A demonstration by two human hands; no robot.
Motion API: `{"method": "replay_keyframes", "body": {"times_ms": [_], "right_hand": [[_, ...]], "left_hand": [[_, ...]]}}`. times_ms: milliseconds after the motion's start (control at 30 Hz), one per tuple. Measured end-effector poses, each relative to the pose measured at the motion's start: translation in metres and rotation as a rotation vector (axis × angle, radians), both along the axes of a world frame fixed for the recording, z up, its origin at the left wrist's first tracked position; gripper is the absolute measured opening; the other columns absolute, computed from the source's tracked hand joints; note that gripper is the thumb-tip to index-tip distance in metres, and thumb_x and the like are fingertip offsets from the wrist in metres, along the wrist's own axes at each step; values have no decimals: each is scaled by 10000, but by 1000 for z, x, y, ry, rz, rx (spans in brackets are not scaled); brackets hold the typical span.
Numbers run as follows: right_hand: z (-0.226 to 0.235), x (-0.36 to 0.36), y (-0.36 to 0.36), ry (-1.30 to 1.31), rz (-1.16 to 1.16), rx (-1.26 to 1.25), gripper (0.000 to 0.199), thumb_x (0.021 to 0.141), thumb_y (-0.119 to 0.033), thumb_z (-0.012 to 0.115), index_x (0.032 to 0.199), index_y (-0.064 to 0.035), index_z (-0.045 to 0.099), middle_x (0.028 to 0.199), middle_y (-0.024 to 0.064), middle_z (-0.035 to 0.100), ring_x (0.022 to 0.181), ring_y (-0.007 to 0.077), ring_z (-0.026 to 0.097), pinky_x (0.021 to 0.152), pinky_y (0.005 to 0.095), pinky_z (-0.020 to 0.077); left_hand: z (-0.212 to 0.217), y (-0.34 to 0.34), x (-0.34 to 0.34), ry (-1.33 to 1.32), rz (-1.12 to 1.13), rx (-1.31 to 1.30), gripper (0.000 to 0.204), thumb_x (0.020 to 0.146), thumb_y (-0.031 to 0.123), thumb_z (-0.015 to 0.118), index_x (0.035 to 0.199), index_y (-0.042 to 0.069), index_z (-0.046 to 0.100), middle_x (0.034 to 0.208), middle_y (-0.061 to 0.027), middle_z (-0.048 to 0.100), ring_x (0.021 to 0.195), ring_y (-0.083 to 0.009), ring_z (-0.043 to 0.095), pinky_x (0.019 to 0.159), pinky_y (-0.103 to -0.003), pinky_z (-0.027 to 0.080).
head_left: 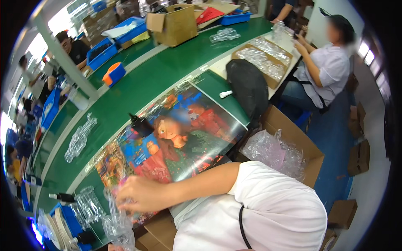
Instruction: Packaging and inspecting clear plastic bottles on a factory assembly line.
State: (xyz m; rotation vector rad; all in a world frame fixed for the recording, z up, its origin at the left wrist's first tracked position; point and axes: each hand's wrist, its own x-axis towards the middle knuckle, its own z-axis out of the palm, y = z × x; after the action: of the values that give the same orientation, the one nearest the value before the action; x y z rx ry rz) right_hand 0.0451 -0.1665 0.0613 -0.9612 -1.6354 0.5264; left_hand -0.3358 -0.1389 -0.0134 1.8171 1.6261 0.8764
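Note:
My right hand (140, 194) reaches across to the lower left, slightly blurred, its fingers curled on the upper end of a clear molded plastic shell (117, 228). Only a sliver of my left hand (115, 247) shows at the bottom edge, by the shell's lower end; its fingers are hidden. More clear plastic shells (88, 205) lie just left of the held one. Under my right forearm spreads a glossy, colourful printed sheet (180, 142). A small black bottle (141, 125) is on that sheet.
A green conveyor (146, 71) curves past, carrying another clear shell (81, 138) and an orange-and-blue tape roll (114, 74). An open carton (307, 157) with plastic stands at my right, near a black bag (247, 85). A co-worker (326, 62) sits beyond.

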Motion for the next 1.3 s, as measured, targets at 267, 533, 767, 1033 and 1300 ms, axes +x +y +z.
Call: {"method": "replay_keyframes", "body": {"times_ms": [267,533,767,1033,1300], "right_hand": [[-1,48,31,-19,-42,-334,186,872,-202,566,907,-36,643,834,90,637,837,195,594,770,320,451],[-41,47,95,-27,182,-458,199,900,-177,564,945,4,633,930,42,634,911,112,555,840,253,420],[-69,7,146,202,343,-570,193,905,-176,563,995,-14,617,960,5,613,950,93,525,874,251,390],[-106,-4,189,68,419,-385,191,899,-151,563,1020,-5,593,1087,34,542,1031,134,502,913,267,380],[-100,1,174,-14,353,-511,220,880,-40,553,1097,-4,543,1078,27,550,1001,113,519,878,235,408]], "left_hand": [[-11,-22,21,-712,206,74,374,672,-60,630,1032,-48,529,1246,-185,506,1154,-279,481,994,-390,365],[-28,-34,-5,-1065,-84,-18,146,742,27,616,753,27,471,887,-117,546,831,-258,594,723,-341,507],[-174,-17,-119,-1240,555,-325,239,811,228,590,662,87,467,568,-21,467,518,-139,499,455,-277,401],[-371,-27,-184,-206,835,-314,252,743,156,641,928,-16,648,748,-102,644,649,-191,611,613,-327,506],[-391,28,-86,-15,610,-271,483,811,273,612,1176,-32,522,1008,-255,619,939,-336,612,806,-399,479]]}}
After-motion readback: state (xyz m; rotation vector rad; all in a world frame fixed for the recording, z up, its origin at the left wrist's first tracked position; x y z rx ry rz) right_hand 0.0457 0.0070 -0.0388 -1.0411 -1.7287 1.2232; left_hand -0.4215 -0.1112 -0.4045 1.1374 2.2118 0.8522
